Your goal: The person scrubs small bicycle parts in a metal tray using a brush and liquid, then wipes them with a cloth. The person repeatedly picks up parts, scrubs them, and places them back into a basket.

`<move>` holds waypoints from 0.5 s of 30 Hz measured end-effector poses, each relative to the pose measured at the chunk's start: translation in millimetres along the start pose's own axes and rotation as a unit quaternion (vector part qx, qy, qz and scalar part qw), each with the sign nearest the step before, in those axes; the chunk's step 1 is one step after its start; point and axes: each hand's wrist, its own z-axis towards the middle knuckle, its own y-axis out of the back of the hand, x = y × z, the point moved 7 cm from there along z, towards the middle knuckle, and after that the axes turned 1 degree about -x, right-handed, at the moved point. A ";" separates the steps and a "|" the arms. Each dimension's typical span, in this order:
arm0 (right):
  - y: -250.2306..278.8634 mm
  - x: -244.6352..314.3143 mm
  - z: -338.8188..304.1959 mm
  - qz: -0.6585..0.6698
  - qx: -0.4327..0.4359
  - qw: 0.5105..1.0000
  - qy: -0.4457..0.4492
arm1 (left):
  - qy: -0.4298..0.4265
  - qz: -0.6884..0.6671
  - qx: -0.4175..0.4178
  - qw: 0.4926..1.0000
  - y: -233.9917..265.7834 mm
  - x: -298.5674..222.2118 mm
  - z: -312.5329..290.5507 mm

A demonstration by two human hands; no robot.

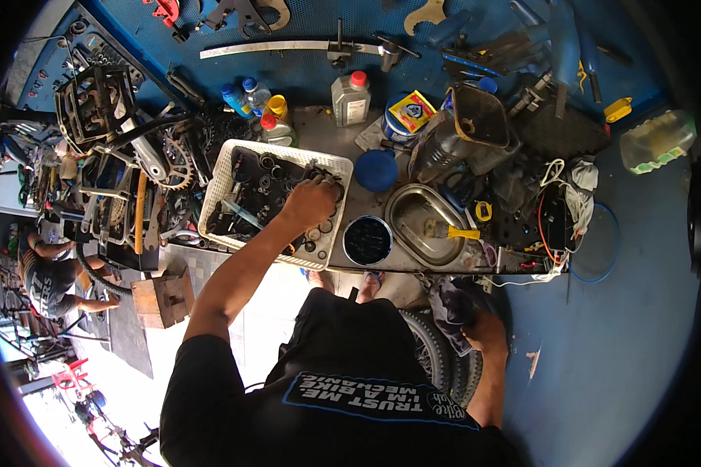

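Note:
My left hand (313,201) reaches into a cream plastic basket (220,175) on the bench. Its fingers are bent down and close together at the basket's right side, and their tips are lost among small dark parts. Several rings (266,161) and a syringe-like clear tube (242,214) lie in the basket. Below the bench edge at the right, my right hand (487,333) is closed on a dark cloth (450,305). The cloth hangs in front of bicycle tyres (432,342).
Right of the basket stand an open tub of dark stuff (368,240), a blue lid (376,170) and a metal tray (401,204) with a yellow-handled brush (461,233). Bottles (351,100) line the back. Bike parts (152,159) crowd the left. Another person (47,272) works at far left.

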 end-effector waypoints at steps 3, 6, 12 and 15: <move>2.0 5.3 10.2 0.065 0.078 0.990 0.096 | 0.109 -0.118 0.005 0.987 30.0 4.6 -2.1; 42.8 34.2 -9.4 0.191 0.177 0.942 0.210 | 0.240 -0.364 -0.089 0.896 50.4 20.6 -30.6; 142.4 60.5 -50.8 0.511 -0.017 0.739 0.440 | 0.191 -0.875 -0.196 0.399 89.0 3.8 -86.7; 163.2 74.9 -64.3 0.644 -0.098 0.590 0.477 | 0.194 -0.878 -0.210 0.384 113.8 -7.6 -107.2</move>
